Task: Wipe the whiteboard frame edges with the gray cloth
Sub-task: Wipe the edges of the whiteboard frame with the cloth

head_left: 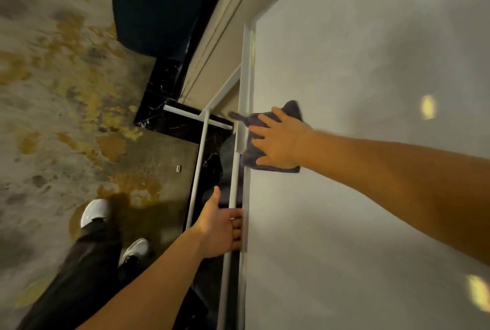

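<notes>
The whiteboard (371, 90) fills the right side of the head view, its white frame edge (248, 64) running top to bottom through the middle. My right hand (281, 138) presses the gray cloth (267, 167) flat against the board right at the frame edge, fingers spread over it. One cloth corner sticks out past the frame. Lower down, my left hand (225, 226) grips the frame edge, fingers curled behind it and thumb pointing up.
White stand bars (197, 167) and a crossbar (196, 117) sit behind the board over a black marble strip (156, 96). A dark blue seat (164, 3) stands beyond. My legs and white shoes (95, 213) stand on patterned carpet at left.
</notes>
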The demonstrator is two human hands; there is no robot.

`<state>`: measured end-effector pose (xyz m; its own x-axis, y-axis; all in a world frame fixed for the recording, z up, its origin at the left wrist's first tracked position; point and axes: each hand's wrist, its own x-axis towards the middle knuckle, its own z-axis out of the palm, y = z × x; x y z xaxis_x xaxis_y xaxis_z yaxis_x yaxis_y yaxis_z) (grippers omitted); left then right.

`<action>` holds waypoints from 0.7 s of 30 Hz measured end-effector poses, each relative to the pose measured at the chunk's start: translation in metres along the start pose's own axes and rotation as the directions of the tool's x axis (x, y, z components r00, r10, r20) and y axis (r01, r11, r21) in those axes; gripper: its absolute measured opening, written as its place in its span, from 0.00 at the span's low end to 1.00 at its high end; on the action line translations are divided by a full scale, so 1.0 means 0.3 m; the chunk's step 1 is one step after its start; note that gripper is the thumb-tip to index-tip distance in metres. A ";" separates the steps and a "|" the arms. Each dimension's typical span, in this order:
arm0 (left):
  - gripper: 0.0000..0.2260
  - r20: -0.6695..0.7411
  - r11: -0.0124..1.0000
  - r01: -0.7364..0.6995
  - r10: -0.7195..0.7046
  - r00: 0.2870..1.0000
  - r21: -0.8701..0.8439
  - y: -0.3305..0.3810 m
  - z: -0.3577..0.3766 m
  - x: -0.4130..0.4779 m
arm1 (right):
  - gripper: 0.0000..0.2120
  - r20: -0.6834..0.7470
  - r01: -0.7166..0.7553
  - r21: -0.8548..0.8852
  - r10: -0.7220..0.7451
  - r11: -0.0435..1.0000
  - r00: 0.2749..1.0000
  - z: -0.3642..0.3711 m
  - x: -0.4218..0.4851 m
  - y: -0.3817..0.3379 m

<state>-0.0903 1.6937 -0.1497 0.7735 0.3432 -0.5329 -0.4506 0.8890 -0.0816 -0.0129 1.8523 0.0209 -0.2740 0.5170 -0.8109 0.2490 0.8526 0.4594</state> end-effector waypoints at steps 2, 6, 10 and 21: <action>0.46 -0.021 0.998 -0.009 0.008 1.000 -0.066 0.065 -0.003 0.024 | 0.31 0.009 0.080 0.008 -0.080 0.997 0.997 0.020 0.004 -0.020; 0.44 -0.014 0.998 -0.017 0.016 1.000 -0.063 0.249 0.026 0.079 | 0.33 0.019 0.279 0.116 -0.283 0.953 0.959 0.043 -0.013 -0.040; 0.44 0.015 0.998 0.056 -0.056 0.998 0.006 0.446 0.080 0.119 | 0.35 0.084 0.112 0.106 -0.121 0.988 0.989 -0.034 0.168 0.238; 0.44 0.091 0.991 0.131 -0.127 0.988 -0.034 0.857 0.191 0.262 | 0.31 0.231 0.423 0.180 -0.456 0.888 0.859 -0.058 0.253 0.308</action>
<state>-0.1198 1.9665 -0.1643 0.8621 0.2533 -0.4390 -0.3604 0.9154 -0.1796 -0.0269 1.9716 0.0081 -0.1340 0.0379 -0.9903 0.2726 0.9621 -0.0001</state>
